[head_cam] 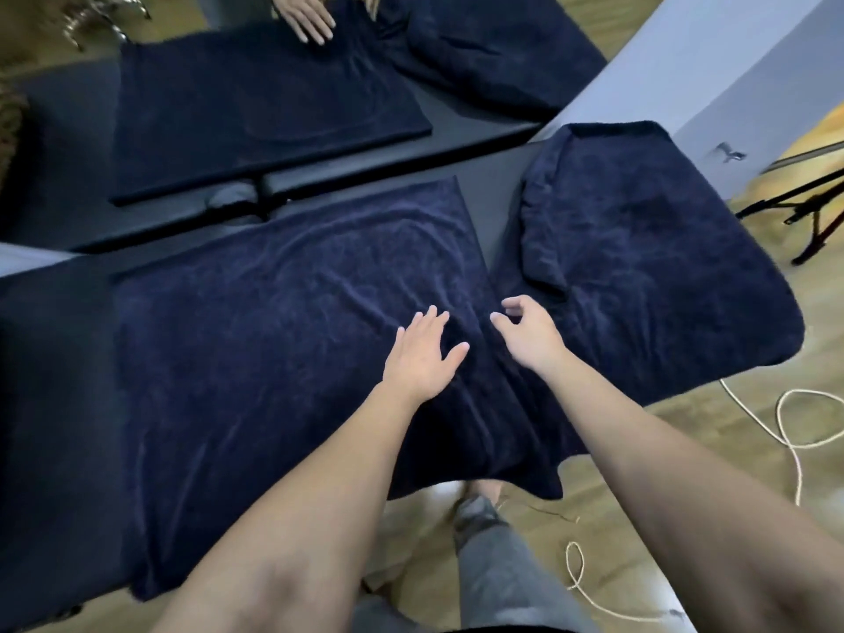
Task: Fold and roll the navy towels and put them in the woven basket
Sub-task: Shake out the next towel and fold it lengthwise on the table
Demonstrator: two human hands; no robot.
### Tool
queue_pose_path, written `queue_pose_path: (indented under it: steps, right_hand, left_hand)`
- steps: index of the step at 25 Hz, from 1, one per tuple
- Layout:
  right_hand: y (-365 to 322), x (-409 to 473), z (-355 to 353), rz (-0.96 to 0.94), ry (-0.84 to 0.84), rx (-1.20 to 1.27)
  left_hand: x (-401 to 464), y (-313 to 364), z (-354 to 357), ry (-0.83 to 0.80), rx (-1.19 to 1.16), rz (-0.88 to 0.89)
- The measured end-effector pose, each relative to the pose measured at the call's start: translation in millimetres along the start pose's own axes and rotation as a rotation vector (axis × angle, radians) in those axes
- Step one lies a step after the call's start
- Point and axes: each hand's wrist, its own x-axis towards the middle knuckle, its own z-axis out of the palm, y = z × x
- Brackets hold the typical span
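On the dark table (59,358) before me lies a spread navy towel (274,335), its near edge hanging over the side. My left hand (422,354) presses flat on it, fingers straight. My right hand (525,335) hovers at its right edge, fingers loosely curled, gripping nothing. A folded towel (648,249) lies just beside.

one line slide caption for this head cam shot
Left hand flat on a spread navy towel, right hand open at its edge, more towels alongside.
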Motion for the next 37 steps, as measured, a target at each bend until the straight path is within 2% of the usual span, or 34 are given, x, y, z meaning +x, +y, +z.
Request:
queue_pose_path:
  steps: [7, 9, 12, 15, 18, 21, 24, 28, 31, 37]
  right_hand:
    - [1, 76, 11, 0.131, -0.192, -0.081]
    - [0, 84, 17, 0.125, -0.184, -0.089]
    - [-3, 89, 5, 0.134, -0.058, 0.000]
    - [14, 91, -11, 0.081, -0.019, -0.099]
    - [24, 90, -18, 0.219, -0.176, 0.027]
    - [24, 88, -27, 0.320, -0.420, 0.151]
    - [35, 80, -29, 0.380, -0.643, 0.069]
    - [48, 78, -44, 0.327, -0.715, -0.082]
    - [42, 89, -62, 0.311, -0.764, -0.084]
    - [16, 127, -59, 0.256, -0.862, 0.086]
  left_hand:
    - [43, 15, 30, -0.023, -0.085, -0.129]
    - [47, 11, 31, -0.043, -0.108, -0.135]
    - [51, 8, 30, -0.081, -0.116, -0.137]
    - [56, 12, 33, -0.183, 0.031, -0.142]
    - [60, 16, 37, -0.240, 0.156, -0.166]
    - [62, 18, 42, -0.248, 0.197, -0.186]
    - [64, 18, 43, -0.242, 0.220, -0.194]
    - [64, 20, 42, -0.260, 0.187, -0.208]
    - [67, 31, 49, -0.236, 0.188, -0.268]
    - [62, 76, 89, 0.034, 0.100, -0.385]
